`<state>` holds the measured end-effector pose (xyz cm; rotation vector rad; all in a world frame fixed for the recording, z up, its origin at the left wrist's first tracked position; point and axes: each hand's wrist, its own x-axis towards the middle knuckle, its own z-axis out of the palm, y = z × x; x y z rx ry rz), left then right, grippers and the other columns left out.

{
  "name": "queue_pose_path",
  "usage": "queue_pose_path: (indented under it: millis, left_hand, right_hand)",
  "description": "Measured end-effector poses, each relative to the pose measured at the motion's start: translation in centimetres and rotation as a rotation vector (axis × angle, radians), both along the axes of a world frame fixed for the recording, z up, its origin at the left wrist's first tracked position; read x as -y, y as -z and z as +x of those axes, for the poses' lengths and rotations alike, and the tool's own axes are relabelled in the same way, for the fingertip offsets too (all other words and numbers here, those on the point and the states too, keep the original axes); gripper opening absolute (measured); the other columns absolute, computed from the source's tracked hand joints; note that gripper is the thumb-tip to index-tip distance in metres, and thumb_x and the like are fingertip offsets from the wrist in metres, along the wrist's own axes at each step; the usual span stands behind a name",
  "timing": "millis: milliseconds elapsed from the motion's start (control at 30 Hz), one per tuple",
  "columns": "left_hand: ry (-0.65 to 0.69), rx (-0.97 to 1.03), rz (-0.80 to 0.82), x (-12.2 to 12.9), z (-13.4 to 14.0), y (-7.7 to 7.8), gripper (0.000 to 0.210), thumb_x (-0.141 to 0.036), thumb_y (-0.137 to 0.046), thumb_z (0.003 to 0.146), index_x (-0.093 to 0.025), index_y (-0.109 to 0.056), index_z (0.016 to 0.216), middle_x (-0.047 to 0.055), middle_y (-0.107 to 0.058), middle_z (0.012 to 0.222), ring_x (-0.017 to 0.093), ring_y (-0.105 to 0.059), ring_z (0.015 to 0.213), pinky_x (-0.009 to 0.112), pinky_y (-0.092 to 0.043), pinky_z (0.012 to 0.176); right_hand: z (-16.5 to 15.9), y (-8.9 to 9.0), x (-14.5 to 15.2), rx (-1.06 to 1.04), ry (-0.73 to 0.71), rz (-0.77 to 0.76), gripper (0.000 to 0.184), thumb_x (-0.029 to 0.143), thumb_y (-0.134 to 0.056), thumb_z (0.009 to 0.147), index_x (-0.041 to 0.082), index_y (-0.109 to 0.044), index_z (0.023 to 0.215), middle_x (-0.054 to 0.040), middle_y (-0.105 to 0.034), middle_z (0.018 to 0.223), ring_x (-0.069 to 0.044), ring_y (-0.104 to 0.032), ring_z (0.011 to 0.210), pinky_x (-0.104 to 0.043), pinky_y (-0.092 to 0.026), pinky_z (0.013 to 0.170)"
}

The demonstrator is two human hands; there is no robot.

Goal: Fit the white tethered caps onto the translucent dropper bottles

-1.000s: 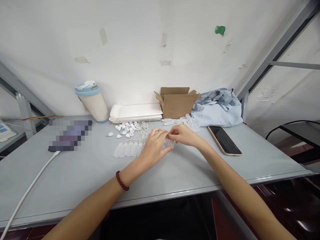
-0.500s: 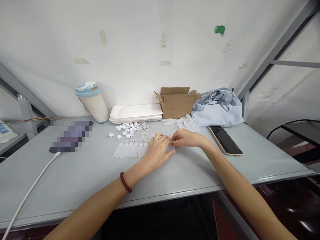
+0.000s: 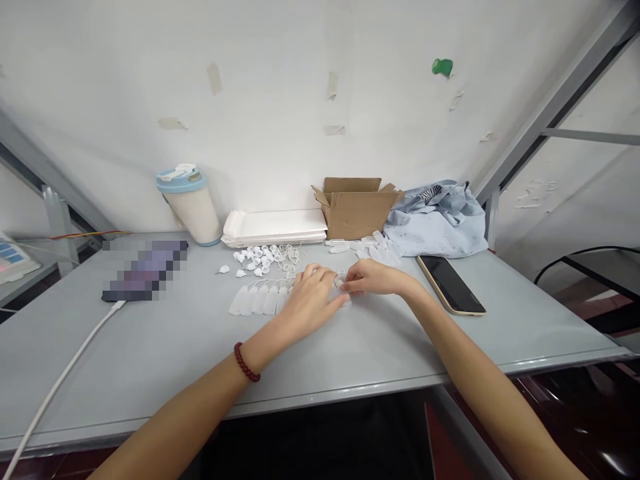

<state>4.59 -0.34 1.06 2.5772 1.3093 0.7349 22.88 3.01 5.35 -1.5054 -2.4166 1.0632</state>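
Observation:
A row of flat, frosted plastic pieces (image 3: 257, 300) with thin cords at their tops lies on the table. My left hand (image 3: 311, 293) rests palm down over the right part of this row, fingers extended and thumb pointing right. Just beside it, my right hand (image 3: 371, 277) is closed in a pinch at the row's right end; its fingertips are on or near a small clear piece that I cannot make out well. Behind the row are a heap of small white caps (image 3: 257, 257) and a tangle of pale cord loops (image 3: 289, 257). More clear plastic pieces (image 3: 380, 252) lie loose behind my right hand.
At the back stand a cup with a blue lid (image 3: 193, 207), a stack of white packets (image 3: 275, 227), an open cardboard box (image 3: 357, 210) and a crumpled light-blue cloth (image 3: 435, 223). A phone (image 3: 450, 283) lies right; a blurred-out device (image 3: 145, 270) with a white cable (image 3: 65, 377) lies left.
My left hand has eased slightly left, its thumb more spread from the fingers. My right hand stays at the row's right end, still pinched. The view has shifted a little.

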Motion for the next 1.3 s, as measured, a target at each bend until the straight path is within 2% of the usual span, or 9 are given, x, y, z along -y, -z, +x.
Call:
queue_pose_path:
  millis: [100,200,300,433,633,867,1000,1100,1300]
  left_hand:
    - [-0.168,0.023,0.055,-1.4,-1.8,-0.5,0.027,-0.024,-0.044,0.088,-0.012,-0.063,0.103,0.014,-0.065,0.103,0.031,-0.049,0.107,0.045,-0.044,0.087]
    - [-0.311,-0.03,0.054,-2.8,-4.1,-1.2,0.027,-0.015,-0.045,0.081,-0.012,-0.068,0.094,0.014,-0.067,0.095,0.032,-0.054,0.099,0.044,-0.044,0.085]
    - [-0.347,-0.092,-0.059,-3.5,-5.7,-1.7,0.023,-0.016,-0.049,0.077,-0.017,-0.07,0.085,0.01,-0.07,0.086,0.032,-0.059,0.091,0.04,-0.046,0.079]
    - [-0.329,-0.119,-0.143,-3.6,-6.1,-1.5,0.026,-0.014,-0.047,0.075,-0.019,-0.071,0.085,0.007,-0.072,0.081,0.028,-0.064,0.084,0.035,-0.047,0.073]
    - [-0.332,-0.082,-0.13,-4.0,-5.7,-1.1,0.03,-0.01,-0.046,0.072,-0.019,-0.072,0.082,0.006,-0.073,0.078,0.026,-0.065,0.084,0.033,-0.049,0.074]
    - [-0.363,0.288,-0.133,-3.7,-5.0,-2.1,0.019,-0.018,-0.051,0.074,-0.019,-0.069,0.081,0.004,-0.072,0.08,0.02,-0.067,0.077,0.032,-0.052,0.078]
    - [-0.341,0.53,-0.258,-3.0,-4.0,-2.5,0.016,-0.021,-0.059,0.071,-0.016,-0.068,0.083,0.005,-0.072,0.084,0.02,-0.068,0.08,0.033,-0.053,0.08]
    - [-0.291,0.669,-0.394,-2.4,-3.3,-2.5,0.018,-0.023,-0.062,0.07,-0.014,-0.067,0.085,0.007,-0.071,0.085,0.022,-0.069,0.082,0.033,-0.054,0.077]
    - [-0.252,0.79,-0.557,-1.6,-2.2,-2.2,0.019,-0.023,-0.064,0.071,-0.013,-0.066,0.088,0.007,-0.069,0.087,0.024,-0.07,0.081,0.035,-0.054,0.073]
  right_hand:
    - [0.2,0.1,-0.3,-0.021,0.067,0.078,0.026,0.033,-0.055,0.078,0.014,-0.063,0.064,-0.0038,-0.064,0.061,-0.014,-0.055,0.054,-0.024,-0.038,0.051]
    - [0.2,1.0,-1.0,-0.055,0.183,0.298,0.024,0.032,-0.052,0.082,0.014,-0.063,0.071,-0.004,-0.065,0.067,-0.014,-0.056,0.059,-0.024,-0.038,0.054]
    - [0.0,2.4,-1.9,-0.064,0.246,0.548,0.017,0.023,-0.051,0.085,0.012,-0.064,0.088,-0.0076,-0.068,0.085,-0.017,-0.059,0.074,-0.027,-0.042,0.067]
    - [-0.2,4.4,-3.2,0.012,0.16,0.726,0.03,0.012,-0.044,0.088,0.01,-0.059,0.114,-0.0146,-0.061,0.113,-0.023,-0.055,0.105,-0.033,-0.042,0.085]
    - [-0.4,5.6,-4.2,0.187,0.058,0.735,0.044,0.003,-0.035,0.088,0.016,-0.052,0.126,-0.0135,-0.05,0.135,-0.027,-0.044,0.121,-0.04,-0.039,0.089]
    - [-0.1,5.9,-4.4,0.288,0.107,0.791,0.051,-0.003,-0.035,0.082,0.014,-0.053,0.126,-0.0151,-0.054,0.122,-0.026,-0.047,0.108,-0.035,-0.037,0.082]
    - [0.0,6.1,-4.6,0.332,0.091,0.8,0.05,-0.007,-0.038,0.076,0.015,-0.062,0.114,-0.014,-0.055,0.119,-0.026,-0.046,0.107,-0.034,-0.036,0.08]
    - [0.1,6.1,-4.6,0.331,0.061,0.791,0.052,-0.009,-0.04,0.074,0.014,-0.061,0.116,-0.0123,-0.06,0.117,-0.026,-0.045,0.106,-0.034,-0.035,0.081]
    - [0.0,5.5,-4.3,0.406,0.055,0.83,0.045,-0.007,-0.04,0.076,0.013,-0.062,0.11,-0.0134,-0.064,0.108,-0.028,-0.046,0.1,-0.037,-0.035,0.08]
